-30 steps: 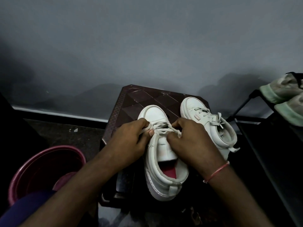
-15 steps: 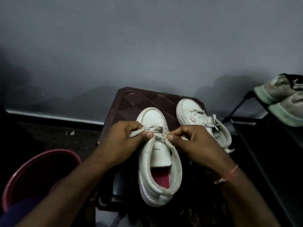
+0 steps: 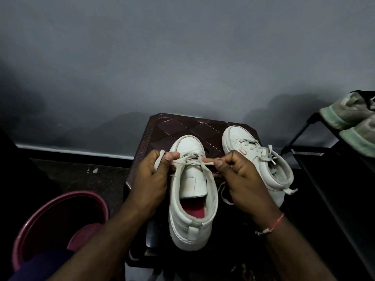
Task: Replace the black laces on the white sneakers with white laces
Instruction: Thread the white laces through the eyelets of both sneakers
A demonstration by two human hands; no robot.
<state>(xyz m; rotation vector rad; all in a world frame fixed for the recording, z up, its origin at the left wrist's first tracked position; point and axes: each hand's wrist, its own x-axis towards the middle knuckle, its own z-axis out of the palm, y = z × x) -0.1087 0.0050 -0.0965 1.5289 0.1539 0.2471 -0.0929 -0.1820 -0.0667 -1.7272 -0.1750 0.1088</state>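
Two white sneakers stand on a dark brown stool, toes toward the wall. The near sneaker shows a pink insole and carries a white lace through its lower eyelets. My left hand pinches the lace's left end beside the toe. My right hand pinches the right end, and the lace runs taut between both hands across the tongue. A loose stretch of lace hangs below my right hand. The far sneaker on the right is laced in white. No black lace is in sight.
A maroon plastic tub sits on the floor at the lower left. A black metal rack on the right holds pale green-soled shoes. A grey wall rises right behind the stool.
Both hands have moved apart and drawn the lace ends outward, so the lace now stretches taut across the near sneaker. The view has shifted slightly.
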